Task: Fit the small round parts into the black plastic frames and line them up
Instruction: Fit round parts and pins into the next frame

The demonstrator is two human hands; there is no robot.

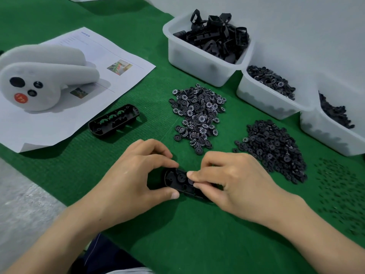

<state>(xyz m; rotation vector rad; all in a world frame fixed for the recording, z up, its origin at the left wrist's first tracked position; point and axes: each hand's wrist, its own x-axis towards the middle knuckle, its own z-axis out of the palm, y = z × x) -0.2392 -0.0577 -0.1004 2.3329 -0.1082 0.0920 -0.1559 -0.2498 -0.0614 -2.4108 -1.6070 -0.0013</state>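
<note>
Between our hands lies the frame [173,177], long way left to right. Our left hand [136,175] grips its left end; our right hand [233,180] pinches its middle.

Green cloth mat [197,234], finely ribbed and matt. Black oblong plastic frame [174,177], smooth with a faint sheen. Translucent white plastic tubs [197,64], glossy. Small black round plastic discs [198,115], white-printed. Flat white paper sheet [122,54], matt.

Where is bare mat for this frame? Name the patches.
Bare mat near you, behind the left hand and right hand; also between the spare frame and the dial pile. Right side crowded: disc pile, bins.
</note>
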